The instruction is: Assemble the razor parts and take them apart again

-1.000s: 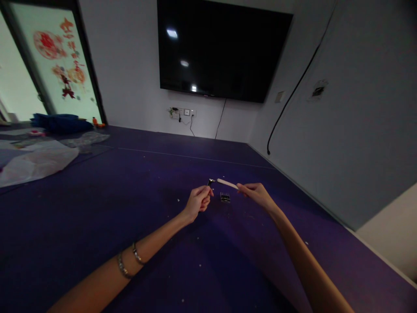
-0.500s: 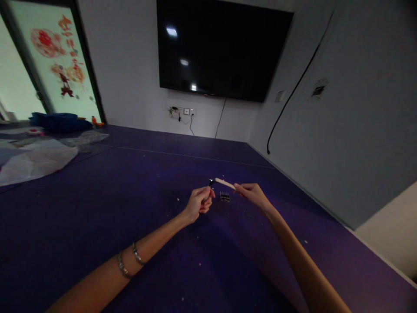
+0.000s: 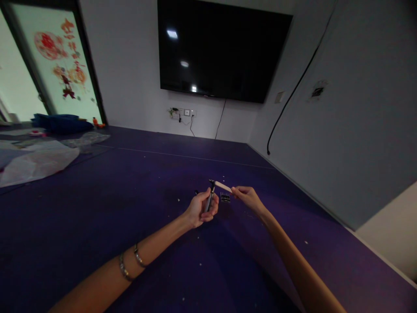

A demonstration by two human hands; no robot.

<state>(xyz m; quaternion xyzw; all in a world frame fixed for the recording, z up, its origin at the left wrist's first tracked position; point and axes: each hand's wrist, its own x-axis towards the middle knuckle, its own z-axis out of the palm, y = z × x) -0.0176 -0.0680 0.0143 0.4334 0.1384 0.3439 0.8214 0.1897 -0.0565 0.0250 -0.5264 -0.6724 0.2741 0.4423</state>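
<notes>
My left hand (image 3: pixel 202 208) is closed around the grey and black handle of a razor (image 3: pixel 210 201), its dark head pointing up. In my right hand (image 3: pixel 247 198) a pale flat wooden stick (image 3: pixel 223 187) is pinched between thumb and fingers. The stick's far end lies at the razor's neck, just below the head; whether they touch I cannot tell. Between the hands, on the purple floor (image 3: pixel 146 208), sits a small clear case (image 3: pixel 225 197) with dark pieces in it. A small dark object (image 3: pixel 196 192) shows just behind my left hand.
Small white bits are scattered over the floor. Clear plastic sheeting (image 3: pixel 39 163) and a dark blue bundle (image 3: pixel 61 123) lie at the left. A large television (image 3: pixel 224 48) hangs on the far wall above sockets (image 3: pixel 186 112). A black cable (image 3: pixel 293 91) hangs down the right wall.
My left hand has turned and its fingers have loosened, so more of the razor handle shows. My right hand has moved slightly left and down with the stick.
</notes>
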